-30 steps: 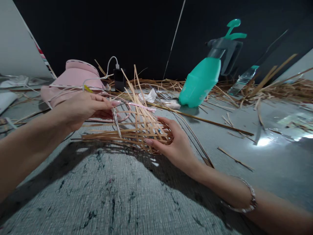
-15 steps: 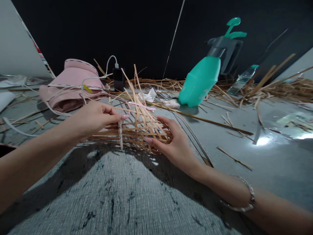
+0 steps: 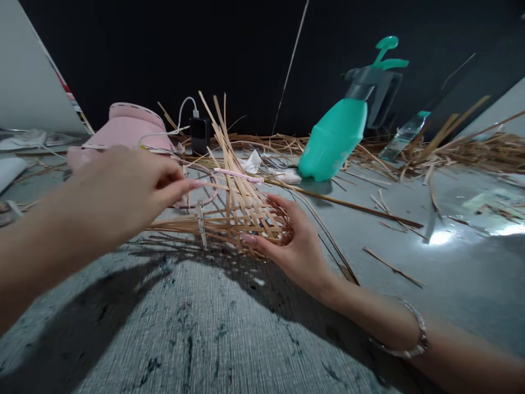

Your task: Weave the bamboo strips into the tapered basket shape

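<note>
A half-woven basket of flat reed strips [image 3: 233, 221] lies tilted on the grey floor, with loose strip ends fanning upward. My right hand [image 3: 283, 241] cups its right side, fingers wrapped around the woven edge. My left hand [image 3: 123, 191] hangs in the air just left of the weave, large and close to the camera, its fingertips near the strips and nothing held in it. A small clear clip [image 3: 200, 224] hangs on the weave's left part, and a pink strip [image 3: 238, 175] lies across the top.
Behind the weave are a pink fabric visor [image 3: 127, 131], a black charger [image 3: 200, 135] with a white cable, a teal spray bottle [image 3: 334, 139], a clear plastic bottle [image 3: 404, 137] and a white tissue [image 3: 251, 162]. Piles of loose reed strips [image 3: 463, 153] lie along the back.
My left hand has risen off the weave and moved toward me. The weave has tilted, its upright strips standing higher. My right hand stays on its edge.
</note>
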`<action>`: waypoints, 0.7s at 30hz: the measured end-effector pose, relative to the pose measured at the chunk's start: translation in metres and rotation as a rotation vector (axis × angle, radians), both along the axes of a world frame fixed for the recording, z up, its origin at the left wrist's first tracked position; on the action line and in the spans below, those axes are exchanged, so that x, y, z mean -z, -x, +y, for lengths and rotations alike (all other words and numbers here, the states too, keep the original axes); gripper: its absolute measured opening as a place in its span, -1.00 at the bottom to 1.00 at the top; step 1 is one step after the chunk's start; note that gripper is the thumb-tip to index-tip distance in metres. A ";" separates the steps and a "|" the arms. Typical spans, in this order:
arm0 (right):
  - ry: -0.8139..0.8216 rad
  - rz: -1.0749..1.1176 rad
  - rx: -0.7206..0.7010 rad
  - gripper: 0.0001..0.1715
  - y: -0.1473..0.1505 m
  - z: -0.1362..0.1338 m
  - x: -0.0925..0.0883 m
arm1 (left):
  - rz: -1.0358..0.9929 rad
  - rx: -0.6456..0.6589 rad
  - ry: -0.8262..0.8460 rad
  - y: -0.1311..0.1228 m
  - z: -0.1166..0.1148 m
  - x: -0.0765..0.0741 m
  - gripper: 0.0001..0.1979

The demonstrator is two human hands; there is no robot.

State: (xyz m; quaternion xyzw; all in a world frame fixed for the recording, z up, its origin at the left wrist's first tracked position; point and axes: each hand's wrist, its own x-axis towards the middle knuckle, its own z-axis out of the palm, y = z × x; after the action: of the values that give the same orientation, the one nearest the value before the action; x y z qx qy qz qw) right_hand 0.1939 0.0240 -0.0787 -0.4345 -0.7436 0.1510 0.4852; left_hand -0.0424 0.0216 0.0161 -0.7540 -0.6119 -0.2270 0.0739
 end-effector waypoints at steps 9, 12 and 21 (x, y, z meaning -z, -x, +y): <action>-0.381 -0.162 0.156 -0.25 -0.003 -0.009 -0.008 | 0.221 0.062 -0.222 -0.025 -0.033 0.008 -0.72; -0.421 -0.160 0.172 -0.25 -0.003 -0.010 -0.008 | 0.235 0.099 -0.321 -0.032 -0.032 0.013 -0.78; -0.196 0.000 0.172 -0.30 -0.003 -0.004 -0.001 | 0.354 0.225 -0.686 -0.048 -0.018 0.061 -0.94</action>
State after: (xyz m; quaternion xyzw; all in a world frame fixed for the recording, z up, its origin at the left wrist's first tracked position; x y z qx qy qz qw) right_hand 0.1965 0.0205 -0.0776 -0.4470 -0.7148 0.0355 0.5367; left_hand 0.0054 0.0034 -0.0448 -0.7755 -0.3920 -0.2911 0.4003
